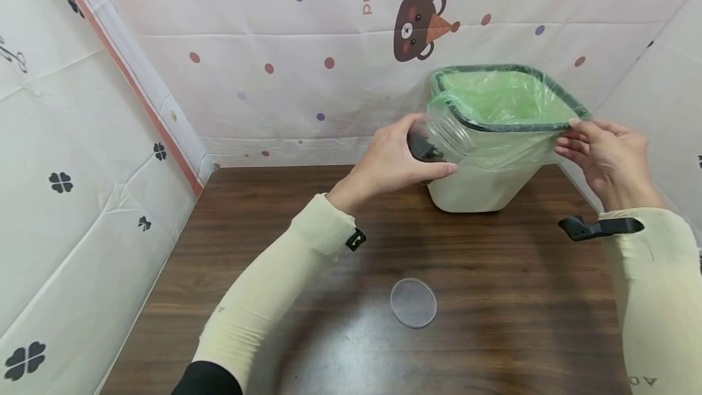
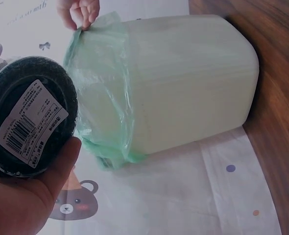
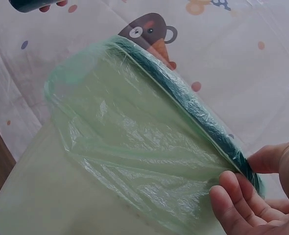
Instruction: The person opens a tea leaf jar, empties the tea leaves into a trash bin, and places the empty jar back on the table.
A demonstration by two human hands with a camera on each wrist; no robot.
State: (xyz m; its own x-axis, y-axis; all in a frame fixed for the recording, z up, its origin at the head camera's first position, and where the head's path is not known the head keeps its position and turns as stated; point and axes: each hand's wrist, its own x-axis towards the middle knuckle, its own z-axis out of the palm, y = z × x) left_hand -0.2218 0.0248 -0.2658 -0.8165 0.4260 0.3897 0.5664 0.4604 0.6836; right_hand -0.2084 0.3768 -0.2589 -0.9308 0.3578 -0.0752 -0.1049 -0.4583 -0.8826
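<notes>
My left hand (image 1: 386, 154) grips a clear jar (image 1: 446, 133) with dark contents near its base. The jar lies tilted, its mouth end towards the bin's left rim. In the left wrist view the jar's dark bottom (image 2: 66, 93) carries a white barcode label (image 2: 29, 125). The pale bin (image 1: 468, 191) stands upright, lined with a thin green bag (image 1: 493, 99) folded over its dark green rim (image 1: 515, 127). At the rim's near right corner my right hand (image 1: 616, 160) pinches rim and bag, thumb on top and fingers outside.
A clear round lid (image 1: 414, 303) lies flat on the brown wooden table (image 1: 482, 273), in front of the bin. Printed cloth walls (image 1: 263, 102) rise behind the table and at both sides, with the bin close to the back one.
</notes>
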